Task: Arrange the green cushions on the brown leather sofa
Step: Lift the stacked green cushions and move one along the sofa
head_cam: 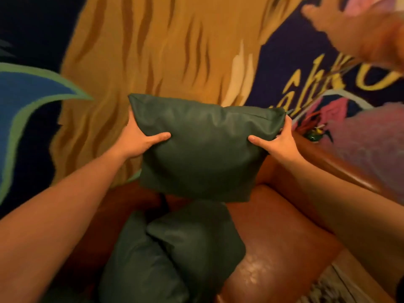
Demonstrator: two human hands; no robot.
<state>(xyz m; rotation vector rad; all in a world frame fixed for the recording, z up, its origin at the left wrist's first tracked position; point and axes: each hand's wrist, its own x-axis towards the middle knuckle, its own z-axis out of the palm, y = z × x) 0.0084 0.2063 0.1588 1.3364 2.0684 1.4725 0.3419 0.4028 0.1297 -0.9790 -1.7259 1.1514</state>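
- Green cushion (pixel 201 149), dark and leather-like, is held up in the air between both hands, above the seat of the brown leather sofa (pixel 282 232) and in front of a painted wall.
- The left hand (pixel 140 136) is clamped on the cushion's left edge: the thumb is pressed across the front face and the other fingers are hidden behind the cushion.
- The right hand (pixel 277 141) is clamped on the right edge in the same manner, thumb on the front face, remaining fingers wrapped behind and out of sight.
- The cushion is kept roughly upright, its top seam a little higher on the left-hand side, its front face dented between the two thumbs.
- Below the fingers, two more green cushions are seen on the sofa seat: a second cushion (pixel 196 243) lies tilted, overlapping a third cushion (pixel 135 265) just to its left; the two are touching.
- To the right of the right-hand fingers, the sofa's rounded leather arm (pixel 341 169) is seen, close to the held cushion's right corner.
- Behind the fingers, the mural (pixel 166 51) is filled with ochre streaks, with blue and green shapes at far left and yellow lettering at upper right.
- The upper right corner is blurred; what is there cannot be told.
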